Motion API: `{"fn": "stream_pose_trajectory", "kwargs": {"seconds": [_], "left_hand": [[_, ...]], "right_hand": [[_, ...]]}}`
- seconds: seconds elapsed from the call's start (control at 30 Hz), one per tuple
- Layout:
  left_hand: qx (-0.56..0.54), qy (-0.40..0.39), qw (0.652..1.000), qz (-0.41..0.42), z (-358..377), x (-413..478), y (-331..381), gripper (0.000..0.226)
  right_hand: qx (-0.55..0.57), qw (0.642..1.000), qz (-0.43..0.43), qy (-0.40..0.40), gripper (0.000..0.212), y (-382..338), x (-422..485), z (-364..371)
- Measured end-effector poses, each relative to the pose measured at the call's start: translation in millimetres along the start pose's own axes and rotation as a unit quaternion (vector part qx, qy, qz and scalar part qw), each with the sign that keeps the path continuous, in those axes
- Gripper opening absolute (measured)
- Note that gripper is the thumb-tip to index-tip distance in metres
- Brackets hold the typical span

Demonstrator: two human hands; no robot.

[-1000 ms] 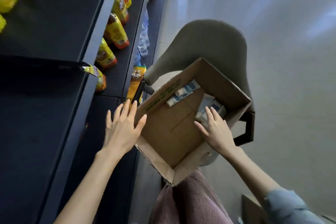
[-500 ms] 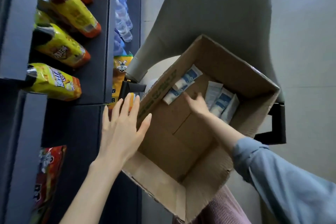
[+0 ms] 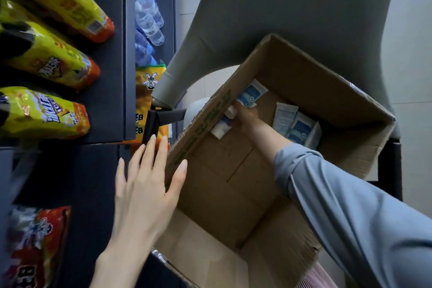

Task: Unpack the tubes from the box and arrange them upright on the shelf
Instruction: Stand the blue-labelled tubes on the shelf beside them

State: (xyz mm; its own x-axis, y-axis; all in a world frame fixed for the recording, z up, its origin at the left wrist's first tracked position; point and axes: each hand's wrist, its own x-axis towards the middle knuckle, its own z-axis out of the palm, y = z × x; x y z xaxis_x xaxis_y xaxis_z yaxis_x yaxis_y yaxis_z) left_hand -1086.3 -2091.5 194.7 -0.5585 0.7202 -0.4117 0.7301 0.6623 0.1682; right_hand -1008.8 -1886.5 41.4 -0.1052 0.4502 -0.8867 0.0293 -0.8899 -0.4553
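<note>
The task looks to be at an early or middle stage. No tube can be seen on the shelf (image 3: 109, 91), whose dark boards show only yellow snack bags (image 3: 46, 110) and, further back, water bottles (image 3: 147, 18). The cardboard box (image 3: 327, 70), which sits on a grey chair (image 3: 292, 7), is mostly bare inside. A pair of tubes (image 3: 251, 96) lies end to end against its left wall, and a small cluster of tubes (image 3: 299, 126) lies flat near the right wall. So every tube in view remains to be lifted out and stood upright.

The right hand (image 3: 245, 117) reaches deep into the box and sits on the pair by the left wall. It is seen from the back, with its fingers curled down over the tubes where a white cap shows. I cannot tell whether it has one tube or both, or how firm the hold is.

The left hand (image 3: 147, 184) is flat, its fingers straight and spread. Its thumb and palm press against the outside of the box's left wall, probably to steady the box.
</note>
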Motion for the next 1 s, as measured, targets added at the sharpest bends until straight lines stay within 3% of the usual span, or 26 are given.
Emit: {"fn": "stream_pose_trajectory", "kwargs": {"seconds": [0.27,0.4,0.5,0.67,0.77,1.0], "left_hand": [[-0.025,0.000,0.999,0.044,7.6,3.1,25.8,0.080],[-0.021,0.005,0.996,0.084,13.6,3.1,39.5,0.076],[-0.028,0.014,0.995,0.099,17.6,2.3,50.0,0.073],[-0.061,0.029,0.990,0.120,20.5,1.6,67.9,0.072],[-0.080,0.029,0.988,0.131,23.0,0.1,77.0,0.069],[-0.275,0.009,0.958,0.075,25.6,-10.4,88.4,0.046]], "right_hand": [[-0.037,0.996,0.055,-0.061,0.044,2.8,-22.0,-39.5],[-0.061,0.992,0.050,-0.102,0.033,11.7,-65.2,-60.7],[-0.034,0.990,0.025,-0.133,0.031,22.3,-98.3,-79.2],[-0.047,0.977,-0.030,-0.205,0.047,39.5,-145.7,-105.0],[-0.091,0.964,-0.083,-0.236,0.047,47.9,-163.6,-111.0],[-0.123,0.943,-0.185,-0.246,0.044,46.8,-168.9,-110.9]]}}
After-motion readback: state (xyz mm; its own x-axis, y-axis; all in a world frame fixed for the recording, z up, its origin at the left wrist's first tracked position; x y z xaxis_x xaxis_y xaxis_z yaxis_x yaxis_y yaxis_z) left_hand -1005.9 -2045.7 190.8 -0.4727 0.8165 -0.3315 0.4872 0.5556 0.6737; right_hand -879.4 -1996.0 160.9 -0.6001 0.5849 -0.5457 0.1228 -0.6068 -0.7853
